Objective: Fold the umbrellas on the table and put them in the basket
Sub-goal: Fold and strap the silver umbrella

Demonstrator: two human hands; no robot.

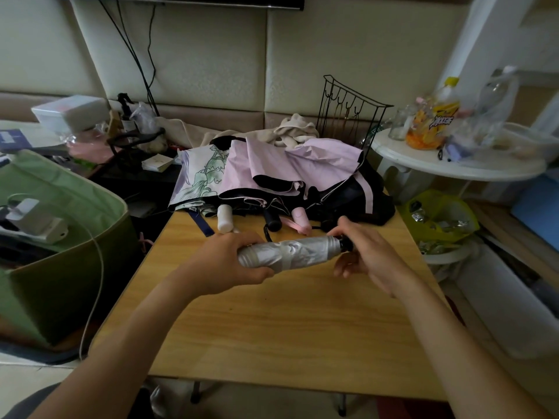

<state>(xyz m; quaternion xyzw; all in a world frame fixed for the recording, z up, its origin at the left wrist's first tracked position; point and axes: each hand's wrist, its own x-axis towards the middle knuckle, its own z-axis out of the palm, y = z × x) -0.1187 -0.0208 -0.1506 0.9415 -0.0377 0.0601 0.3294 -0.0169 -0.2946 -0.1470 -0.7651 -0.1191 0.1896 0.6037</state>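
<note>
Two hands hold a folded silver umbrella (pixel 287 252) crosswise above the middle of the wooden table (pixel 272 328). The left hand (pixel 230 261) wraps its fingers around the umbrella's 9 o'clock end; the right hand (pixel 363 252) closes on what seems to be the black handle at 3 o'clock. Toward 12 o'clock lie unfolded umbrellas in a heap: a floral one (pixel 199 173), a pink one (pixel 302 161). A green fabric basket (pixel 60 252) stands at 9 o'clock, beside the table.
</note>
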